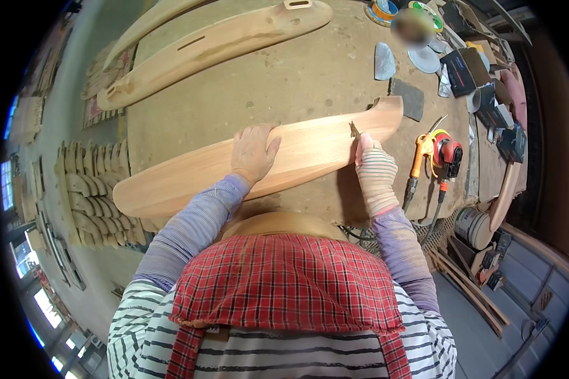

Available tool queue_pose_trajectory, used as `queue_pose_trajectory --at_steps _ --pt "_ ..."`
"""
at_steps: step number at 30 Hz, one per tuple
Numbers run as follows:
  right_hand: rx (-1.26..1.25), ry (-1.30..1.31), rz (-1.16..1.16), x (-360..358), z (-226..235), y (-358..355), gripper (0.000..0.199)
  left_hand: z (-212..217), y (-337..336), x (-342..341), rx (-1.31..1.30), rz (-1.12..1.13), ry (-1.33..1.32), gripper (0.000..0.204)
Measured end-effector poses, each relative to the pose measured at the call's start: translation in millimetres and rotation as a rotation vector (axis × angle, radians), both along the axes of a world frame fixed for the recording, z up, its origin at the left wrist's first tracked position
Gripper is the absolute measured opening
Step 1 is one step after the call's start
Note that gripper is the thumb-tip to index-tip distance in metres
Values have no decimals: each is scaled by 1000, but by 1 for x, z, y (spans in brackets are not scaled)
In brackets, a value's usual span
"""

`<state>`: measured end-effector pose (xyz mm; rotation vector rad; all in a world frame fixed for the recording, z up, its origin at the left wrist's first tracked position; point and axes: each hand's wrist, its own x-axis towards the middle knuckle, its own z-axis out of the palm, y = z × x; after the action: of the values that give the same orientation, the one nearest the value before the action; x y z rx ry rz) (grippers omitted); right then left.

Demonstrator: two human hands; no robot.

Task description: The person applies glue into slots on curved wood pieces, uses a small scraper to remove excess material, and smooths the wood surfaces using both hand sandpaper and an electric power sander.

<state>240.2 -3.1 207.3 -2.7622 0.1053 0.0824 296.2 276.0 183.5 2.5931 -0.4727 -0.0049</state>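
A long pale wooden board [202, 170] lies slantwise on the workbench in front of me, rounded at its left end and flaring into an upturned lip at the right. My left hand [253, 151] grips it near the middle, fingers bent over the far edge and thumb on the face. Near the flared end, my right hand [374, 167], in a striped glove with bare fingertips, pinches a small thin brown piece [354, 130] against the wood. That piece looks like a folded scrap, but its kind is unclear. Most of the right fingers are hidden behind the glove.
Right of the board lie an orange air blow gun [419, 156] and a red-and-black sander [447, 153] with hoses. Grey abrasive sheets [384, 61] and small boxes [461, 71] crowd the far right. Another shaped board [215, 57] rests beyond; carved wooden pieces [95, 189] are stacked left.
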Motion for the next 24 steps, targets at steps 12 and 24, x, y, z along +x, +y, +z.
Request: queue_pose_trajectory --at_steps 12,24 --pt "-209 129 154 -18 33 6 28 4 -1 0 3 -12 3 30" --pt "713 360 -529 -13 -33 -14 18 1 -4 4 32 -25 -5 30"
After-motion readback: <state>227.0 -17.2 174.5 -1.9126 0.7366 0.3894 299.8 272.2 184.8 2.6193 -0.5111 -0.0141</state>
